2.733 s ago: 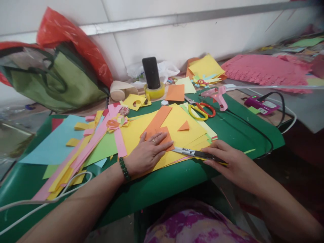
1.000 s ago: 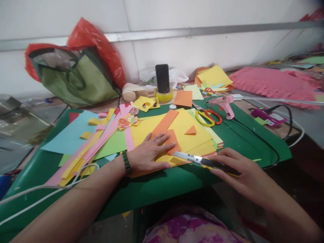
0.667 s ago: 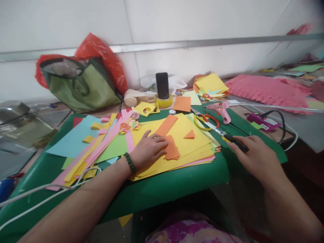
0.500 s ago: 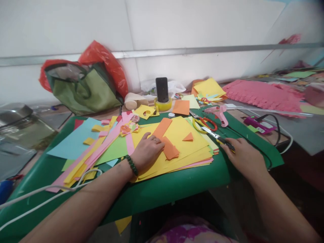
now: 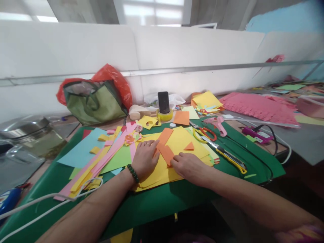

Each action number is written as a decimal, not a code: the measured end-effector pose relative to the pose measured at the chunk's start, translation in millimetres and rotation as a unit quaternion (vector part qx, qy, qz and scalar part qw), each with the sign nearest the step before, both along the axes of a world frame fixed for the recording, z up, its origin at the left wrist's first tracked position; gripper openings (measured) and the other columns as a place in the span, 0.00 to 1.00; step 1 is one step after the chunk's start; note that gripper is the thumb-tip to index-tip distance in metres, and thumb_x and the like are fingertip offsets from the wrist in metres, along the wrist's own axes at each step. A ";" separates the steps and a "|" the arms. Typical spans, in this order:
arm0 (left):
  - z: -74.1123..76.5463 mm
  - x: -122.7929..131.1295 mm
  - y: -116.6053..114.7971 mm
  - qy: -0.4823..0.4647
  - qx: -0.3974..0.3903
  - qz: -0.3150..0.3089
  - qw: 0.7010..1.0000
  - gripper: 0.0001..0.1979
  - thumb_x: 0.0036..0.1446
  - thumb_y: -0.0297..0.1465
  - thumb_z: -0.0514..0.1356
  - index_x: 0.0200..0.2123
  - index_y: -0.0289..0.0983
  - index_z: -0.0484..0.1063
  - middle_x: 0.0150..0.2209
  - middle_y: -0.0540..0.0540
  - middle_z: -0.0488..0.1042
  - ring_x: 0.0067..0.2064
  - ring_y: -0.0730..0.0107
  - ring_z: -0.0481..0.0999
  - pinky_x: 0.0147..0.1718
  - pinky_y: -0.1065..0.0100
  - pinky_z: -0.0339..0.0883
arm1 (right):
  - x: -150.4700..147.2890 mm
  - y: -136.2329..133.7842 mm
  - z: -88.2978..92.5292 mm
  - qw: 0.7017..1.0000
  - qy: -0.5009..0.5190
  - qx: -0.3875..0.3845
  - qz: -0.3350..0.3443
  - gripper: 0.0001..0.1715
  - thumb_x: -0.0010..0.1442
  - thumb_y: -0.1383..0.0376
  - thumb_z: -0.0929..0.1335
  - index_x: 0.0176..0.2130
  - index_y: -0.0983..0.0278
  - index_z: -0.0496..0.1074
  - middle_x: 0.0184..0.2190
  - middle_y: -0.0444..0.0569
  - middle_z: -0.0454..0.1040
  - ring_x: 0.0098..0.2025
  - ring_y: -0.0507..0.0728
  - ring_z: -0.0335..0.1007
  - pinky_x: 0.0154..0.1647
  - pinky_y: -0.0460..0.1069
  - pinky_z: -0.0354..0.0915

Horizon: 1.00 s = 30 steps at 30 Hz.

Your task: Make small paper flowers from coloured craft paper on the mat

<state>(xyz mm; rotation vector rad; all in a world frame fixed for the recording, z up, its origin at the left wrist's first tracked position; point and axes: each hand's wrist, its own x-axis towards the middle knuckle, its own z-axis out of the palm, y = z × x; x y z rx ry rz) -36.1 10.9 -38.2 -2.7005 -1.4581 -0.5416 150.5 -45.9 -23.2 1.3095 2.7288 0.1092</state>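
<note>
A small orange paper piece [image 5: 165, 153] lies on a stack of yellow paper [image 5: 157, 172], below an orange paper strip [image 5: 165, 135]. My left hand [image 5: 145, 158], with a green bead bracelet, rests on the stack, fingers stretched out toward the piece's left side. At the piece's lower right corner, the closed fingertips of my right hand [image 5: 191, 167] pinch the paper. To the right lies a yellow utility knife [image 5: 227, 157] beside scissors [image 5: 206, 133] with red and yellow handles. An orange paper triangle [image 5: 189, 146] sits above my right hand.
Pink and yellow paper strips [image 5: 101, 162] and a blue sheet [image 5: 78, 148] spread left on the green mat [image 5: 141, 206]. A pink glue gun [image 5: 219, 125] and its cord lie right. A phone [image 5: 163, 102] stands behind in a yellow tape roll [image 5: 165, 115]. White cables [image 5: 50, 195] cross front left.
My right hand has let go of the utility knife, which now lies on the mat, and has moved left to the orange paper piece. The view has tilted upward.
</note>
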 end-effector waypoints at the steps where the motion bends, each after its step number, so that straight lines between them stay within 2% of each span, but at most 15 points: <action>1: 0.4 -0.9 0.7 0.010 -0.017 0.008 1.000 0.22 0.58 0.32 0.56 0.56 0.33 0.67 0.50 0.37 0.75 0.50 0.50 0.72 0.48 0.53 0.61 | -0.3 1.0 0.7 1.000 -0.003 -0.003 -0.009 0.09 0.62 0.73 0.63 0.38 0.68 0.73 0.34 0.55 0.77 0.35 0.59 0.72 0.31 0.49 0.59; 4: 1.9 -2.4 1.4 0.041 -0.047 0.007 0.998 0.22 0.59 0.35 0.56 0.55 0.33 0.68 0.47 0.37 0.76 0.49 0.49 0.73 0.48 0.51 0.60 | 0.4 0.0 5.1 0.999 0.003 -0.017 -0.030 0.09 0.63 0.70 0.63 0.36 0.68 0.73 0.34 0.54 0.77 0.35 0.58 0.73 0.30 0.49 0.57; 9: 4.7 -3.2 -0.4 0.069 -0.033 0.016 0.997 0.19 0.59 0.34 0.55 0.52 0.33 0.70 0.43 0.38 0.78 0.46 0.50 0.74 0.50 0.49 0.57 | 3.0 -0.3 11.4 0.998 0.017 -0.040 -0.055 0.12 0.63 0.70 0.62 0.36 0.67 0.75 0.36 0.54 0.78 0.36 0.57 0.75 0.30 0.48 0.58; 13: 3.6 -3.7 -2.4 0.031 0.005 0.012 0.999 0.16 0.59 0.35 0.56 0.49 0.36 0.73 0.50 0.36 0.75 0.52 0.49 0.70 0.51 0.50 0.57 | 13.5 4.8 4.5 0.993 0.104 -0.030 -0.054 0.14 0.64 0.69 0.62 0.38 0.62 0.77 0.36 0.51 0.80 0.37 0.55 0.76 0.34 0.45 0.62; 15: 2.3 -3.6 -3.7 0.004 0.026 -0.003 1.000 0.14 0.59 0.32 0.56 0.47 0.38 0.75 0.51 0.37 0.74 0.53 0.51 0.70 0.51 0.51 0.58 | 20.5 7.7 -0.7 0.988 0.145 -0.008 -0.049 0.15 0.65 0.67 0.62 0.37 0.60 0.78 0.37 0.50 0.81 0.38 0.55 0.76 0.35 0.45 0.64; 18: 1.0 -2.6 -6.1 -0.019 0.040 -0.044 0.998 0.15 0.57 0.29 0.58 0.47 0.40 0.75 0.51 0.39 0.74 0.52 0.52 0.70 0.51 0.50 0.58 | 29.2 11.2 -5.0 0.975 0.206 0.072 -0.042 0.14 0.64 0.66 0.63 0.37 0.61 0.79 0.38 0.50 0.81 0.37 0.55 0.76 0.36 0.47 0.67; 22: -0.3 0.3 -8.2 -0.079 0.029 -0.094 0.992 0.19 0.53 0.36 0.63 0.49 0.41 0.74 0.52 0.40 0.73 0.53 0.51 0.69 0.55 0.47 0.54 | 30.7 12.8 -1.6 0.942 0.274 0.195 0.022 0.12 0.65 0.66 0.64 0.37 0.62 0.78 0.40 0.51 0.80 0.40 0.57 0.76 0.38 0.50 0.70; 25: -2.5 1.4 -7.2 -0.132 0.008 -0.130 0.983 0.10 0.57 0.34 0.61 0.42 0.44 0.77 0.47 0.45 0.77 0.50 0.58 0.72 0.56 0.47 0.52 | 25.7 13.0 2.3 0.931 0.295 0.205 0.064 0.13 0.66 0.66 0.63 0.37 0.61 0.76 0.39 0.50 0.80 0.39 0.55 0.75 0.38 0.49 0.71; 27: -3.6 0.6 -4.8 -0.163 0.005 -0.136 0.977 0.08 0.59 0.30 0.58 0.36 0.43 0.77 0.43 0.47 0.79 0.46 0.61 0.74 0.55 0.48 0.52 | 23.6 13.6 3.3 0.925 0.317 0.203 0.051 0.12 0.66 0.66 0.62 0.41 0.61 0.75 0.40 0.51 0.80 0.41 0.56 0.75 0.39 0.50 0.71; 30: -3.0 -2.1 -0.3 -0.220 0.013 -0.106 0.970 0.09 0.59 0.28 0.56 0.34 0.42 0.77 0.41 0.48 0.80 0.44 0.62 0.75 0.55 0.49 0.53 | 24.6 14.6 3.2 0.912 0.356 0.202 -0.023 0.12 0.66 0.63 0.62 0.45 0.63 0.72 0.40 0.54 0.79 0.42 0.59 0.76 0.39 0.53 0.71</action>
